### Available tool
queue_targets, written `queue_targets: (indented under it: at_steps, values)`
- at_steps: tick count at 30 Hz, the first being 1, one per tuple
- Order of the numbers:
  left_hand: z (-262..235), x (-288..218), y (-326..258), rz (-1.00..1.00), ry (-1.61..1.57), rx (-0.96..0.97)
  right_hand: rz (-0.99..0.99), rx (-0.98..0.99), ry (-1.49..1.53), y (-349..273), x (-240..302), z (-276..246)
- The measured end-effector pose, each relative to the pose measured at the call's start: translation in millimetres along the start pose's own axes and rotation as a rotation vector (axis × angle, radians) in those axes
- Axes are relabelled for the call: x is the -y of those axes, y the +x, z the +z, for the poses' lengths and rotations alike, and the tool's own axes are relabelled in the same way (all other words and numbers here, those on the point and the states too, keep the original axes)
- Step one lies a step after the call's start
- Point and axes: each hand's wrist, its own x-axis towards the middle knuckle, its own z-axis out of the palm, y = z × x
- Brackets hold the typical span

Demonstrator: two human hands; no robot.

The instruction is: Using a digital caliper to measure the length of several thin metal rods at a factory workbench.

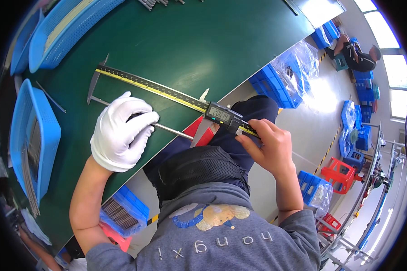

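Observation:
My left hand (123, 132), in a white glove, is closed round a thin metal rod (174, 131). The rod lies lengthwise between the jaws of a long digital caliper (153, 88), one end near the far-left jaw and the other near the sliding jaw. My bare right hand (270, 143) grips the caliper at its slider end, thumb and fingers on the beam beside the display. The caliper slants from the green table out over its edge, above my lap.
The green table (167, 40) carries blue baskets (49, 131) at left, one with thin rods, and a loose rod (51, 97). Metal pieces (160, 3) lie at the far edge. Blue crates (280, 83) and a red stool (338, 175) stand on the floor. A person (359, 56) sits at far right.

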Motion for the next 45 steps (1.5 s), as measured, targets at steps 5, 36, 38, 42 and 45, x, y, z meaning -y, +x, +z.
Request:
queue_targets:
  at_steps: [5,36,38,42,45]
  values:
    - [0,-1,-1,-0.011,0.037,-0.002,-0.013,0.013,-0.003,0,4,-5]
    - [-11,-19,188,0.658,0.343,0.112,-0.085,0.101,0.013,80,-36,8]
    - [9,9,243,0.797,0.400,0.108,-0.083,0.097,0.020,82,-35,10]
    - [59,55,331,0.806,0.494,0.016,-0.059,0.128,0.034,82,-33,12]
    - [79,93,363,0.633,0.564,0.029,-0.094,0.094,0.058,83,-30,20]
